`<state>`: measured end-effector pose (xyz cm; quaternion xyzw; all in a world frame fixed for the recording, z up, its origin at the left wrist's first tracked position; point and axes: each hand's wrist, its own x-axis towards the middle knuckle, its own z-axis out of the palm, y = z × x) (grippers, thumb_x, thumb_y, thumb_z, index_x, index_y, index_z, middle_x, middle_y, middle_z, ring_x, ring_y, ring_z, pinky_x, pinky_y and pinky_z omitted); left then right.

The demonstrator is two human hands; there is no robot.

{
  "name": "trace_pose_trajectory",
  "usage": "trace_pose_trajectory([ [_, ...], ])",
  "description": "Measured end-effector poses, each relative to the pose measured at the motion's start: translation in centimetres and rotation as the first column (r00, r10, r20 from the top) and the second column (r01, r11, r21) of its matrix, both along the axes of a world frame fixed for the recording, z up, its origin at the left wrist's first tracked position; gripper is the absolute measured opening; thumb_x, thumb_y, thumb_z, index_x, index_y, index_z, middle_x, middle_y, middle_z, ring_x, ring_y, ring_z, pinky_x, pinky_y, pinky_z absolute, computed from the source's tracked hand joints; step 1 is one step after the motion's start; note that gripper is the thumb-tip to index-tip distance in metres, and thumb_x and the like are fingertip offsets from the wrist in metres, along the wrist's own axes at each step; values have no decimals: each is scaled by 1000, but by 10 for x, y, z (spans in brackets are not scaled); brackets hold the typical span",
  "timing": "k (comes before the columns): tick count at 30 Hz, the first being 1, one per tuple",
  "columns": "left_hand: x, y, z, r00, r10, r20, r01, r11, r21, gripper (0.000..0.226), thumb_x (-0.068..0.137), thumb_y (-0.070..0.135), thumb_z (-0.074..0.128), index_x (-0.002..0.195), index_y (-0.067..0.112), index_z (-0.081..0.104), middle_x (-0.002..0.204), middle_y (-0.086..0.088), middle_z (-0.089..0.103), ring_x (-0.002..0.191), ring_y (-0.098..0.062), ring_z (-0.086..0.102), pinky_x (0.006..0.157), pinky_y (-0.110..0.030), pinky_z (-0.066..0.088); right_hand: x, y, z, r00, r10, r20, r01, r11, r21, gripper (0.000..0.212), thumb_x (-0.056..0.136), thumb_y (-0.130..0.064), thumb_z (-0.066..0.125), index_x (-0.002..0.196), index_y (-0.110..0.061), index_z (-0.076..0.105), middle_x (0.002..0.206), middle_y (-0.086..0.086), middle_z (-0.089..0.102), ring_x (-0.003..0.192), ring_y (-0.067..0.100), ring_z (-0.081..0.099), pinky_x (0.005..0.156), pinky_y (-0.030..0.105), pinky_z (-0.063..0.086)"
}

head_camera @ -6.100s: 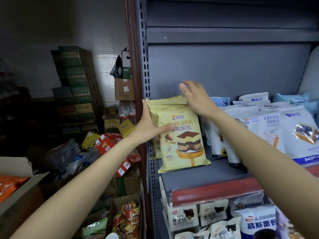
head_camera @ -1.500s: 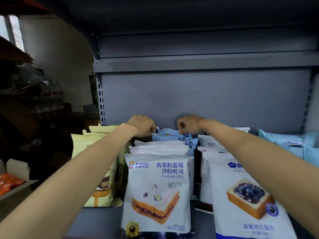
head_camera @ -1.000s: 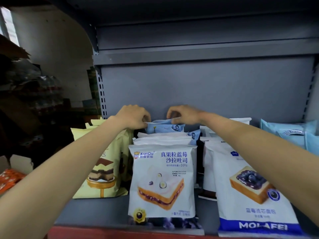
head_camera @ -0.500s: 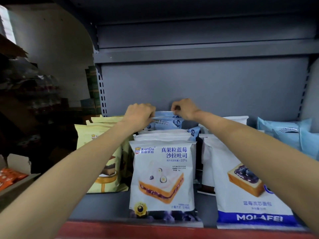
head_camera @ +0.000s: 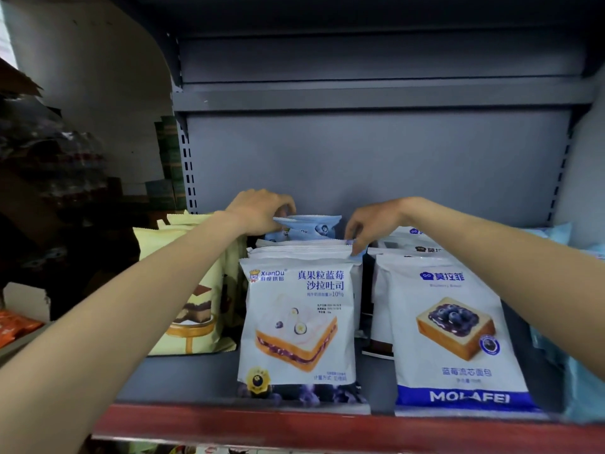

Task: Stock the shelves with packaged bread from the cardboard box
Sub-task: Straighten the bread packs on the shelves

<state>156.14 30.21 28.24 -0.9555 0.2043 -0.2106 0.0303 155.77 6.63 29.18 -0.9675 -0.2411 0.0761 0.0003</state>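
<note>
L hand: grip pinches top-left corner of pale blue bread pack at rear of row; prob. to steady it upright.
R hand: fingertips pinch blue corner by the white packs' tops, likely squaring the file.
Front pack: faces out, label legible, for display.
Neighbours: yellow cake packs left, Molafei packs right, each its own lane.
Shelf: grey metal deck, red front lip, grey back panel.
Room: dim storeroom at left; cardboard box w/ orange packs.
</note>
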Motion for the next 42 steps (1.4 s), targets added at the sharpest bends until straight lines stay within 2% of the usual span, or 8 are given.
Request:
trace_pose_trajectory([
  [4, -1, -3, -2, 971, -201, -126, 203, 979, -3, 27, 86, 33, 66, 113, 29, 64, 106, 6, 58, 99, -14, 49, 84, -30, 42, 4, 4, 0, 994, 29, 106, -35, 998, 56, 14, 84, -22, 69, 90, -13, 59, 73, -5, 51, 71, 15, 45, 59, 22, 35],
  [8, 0, -5, -5, 957, -165, -239, 184, 981, 57, 30, 90, 31, 62, 119, 28, 64, 113, 3, 57, 104, -17, 51, 89, -32, 43, 3, 5, -8, 1000, 28, -2, -26, 947, 319, 9, 89, -3, 61, 87, -8, 53, 82, 6, 51, 58, 10, 55, 50, 17, 52],
  [16, -15, -2, 7, 987, -73, -140, 85, 993, 81, 24, 86, 33, 64, 109, 27, 64, 103, 6, 66, 91, -19, 57, 66, -27, 38, 0, 9, -19, 995, 87, 40, -91, 726, 681, 13, 86, 1, 63, 83, -11, 57, 78, 3, 56, 65, 11, 55, 62, 16, 55],
  [21, -16, 7, -2, 996, 29, 85, -51, 965, 257, 20, 85, 36, 63, 101, 25, 64, 102, 3, 67, 97, -24, 59, 72, -27, 37, -1, 19, -27, 981, 63, 182, -154, 821, 549, 22, 86, 1, 60, 105, -10, 63, 90, -2, 60, 76, 8, 53, 74, 19, 44],
  [28, -33, 22, 19, 995, -95, 2, 95, 995, -18, 24, 84, 41, 68, 104, 30, 63, 102, 11, 67, 96, -14, 61, 78, -29, 44, -21, 5, -9, 995, -35, 97, -38, 752, 658, 12, 93, -12, 56, 102, -8, 61, 98, 10, 62, 75, 20, 63, 68, 30, 59],
  [34, -46, 12, 8, 970, -31, -243, 79, 978, 191, 22, 88, 37, 63, 110, 34, 65, 103, 17, 64, 92, -6, 55, 76, -25, 44, -31, 17, -11, 998, -46, -39, 58, 914, 400, 28, 92, -33, 57, 106, -9, 61, 103, 13, 68, 79, 28, 71, 52, 13, 52],
  [37, -44, 7, 7, 954, -17, -301, 71, 983, 171, 22, 88, 24, 64, 109, 29, 66, 96, 15, 65, 85, -8, 55, 67, -20, 40, -32, 26, -12, 998, -36, -42, 49, 927, 372, 20, 91, -21, 61, 103, -5, 61, 94, 9, 64, 56, 13, 65, 49, 8, 47],
  [42, -55, 4, 11, 998, -54, -23, 57, 979, 196, 15, 87, 38, 65, 96, 27, 65, 85, 13, 56, 88, -15, 56, 59, -23, 30, -39, 29, -10, 955, -61, 291, -53, 928, 369, 21, 82, -16, 69, 101, -8, 64, 91, 2, 59, 78, 17, 55, 56, 10, 39],
])
